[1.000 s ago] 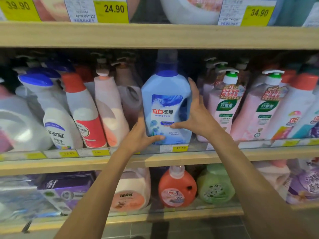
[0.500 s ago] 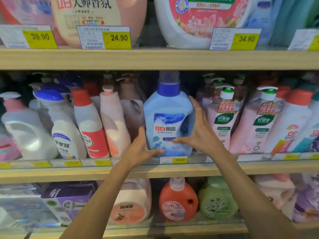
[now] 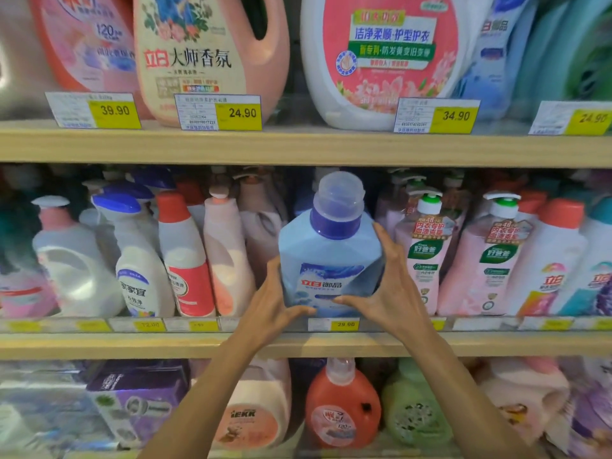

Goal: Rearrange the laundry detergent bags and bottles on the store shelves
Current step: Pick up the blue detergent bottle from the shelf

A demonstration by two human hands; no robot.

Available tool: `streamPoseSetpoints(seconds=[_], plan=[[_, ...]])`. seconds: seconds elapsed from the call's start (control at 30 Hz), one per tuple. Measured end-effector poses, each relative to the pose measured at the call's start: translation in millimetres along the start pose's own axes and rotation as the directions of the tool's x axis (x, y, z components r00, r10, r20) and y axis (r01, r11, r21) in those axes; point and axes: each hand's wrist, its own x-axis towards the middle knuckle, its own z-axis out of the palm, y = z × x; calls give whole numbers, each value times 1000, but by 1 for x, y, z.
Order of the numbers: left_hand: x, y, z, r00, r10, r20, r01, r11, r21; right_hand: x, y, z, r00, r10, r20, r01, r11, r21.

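Blue detergent bottle [image 3: 329, 260] sits at the front of the middle shelf [image 3: 99, 345], in the gap between a peach bottle [image 3: 225, 260] on its left and a pink pump bottle [image 3: 427, 260] with a green collar on its right. Its dark blue neck and cloudy clear cap seem to lean out toward the person. Whether its base rests on the shelf board I cannot tell, since the hands and the front rail cover it.

Both hands hold it low down. The left hand [image 3: 273, 308] wraps the lower left edge with its thumb laid across the front under the label. The right hand [image 3: 389, 293] grips the right side, fingers reaching up along the flank and thumb pressed on the lower front, the two thumbs nearly meeting. Just beneath them a yellow price tag [image 3: 344, 324] reads 29.90.

Further left stand a white bottle with a red cap [image 3: 185, 260] and a spray bottle [image 3: 139, 266] with a blue head. On the upper shelf [image 3: 298, 145] are a big peach jug [image 3: 205, 61] and a white jug with a pink label [image 3: 387, 54]. Below, an orange bottle [image 3: 341, 409] stands beside a green bottle [image 3: 414, 412], with a purple box [image 3: 139, 399] off to the left.
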Motion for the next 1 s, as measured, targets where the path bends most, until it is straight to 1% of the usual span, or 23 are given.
streamPoseSetpoints(seconds=[0.1,0.27,0.37,0.5,0.57,0.63,0.87,1.0], plan=[[2,20,-21,999,44,23,-44,999,8,5,-21,-20,999,-39,-8,38,998,-55],[-21,43,-43,997,69,27,-65,990,-128,-1,-54,-45,994,-105,41,109,988,-108],[-45,51,-51,996,87,7,-84,973,-217,-11,-67,-52,994,-107,36,108,994,-20],[-76,64,-60,995,97,-32,-102,936,-337,-25,-77,-52,995,-93,26,86,973,214],[-92,70,-64,998,58,-31,-66,910,-409,-33,-86,-52,997,-72,35,59,955,291],[-109,71,-66,1000,14,-9,-16,882,-471,-41,-94,-52,996,-59,66,35,947,319],[-142,62,-71,992,-98,82,126,842,-524,-64,-112,-46,989,3,150,-53,942,330],[-149,68,-78,979,-166,123,206,811,-548,-63,-121,-49,981,13,193,-66,960,271]])
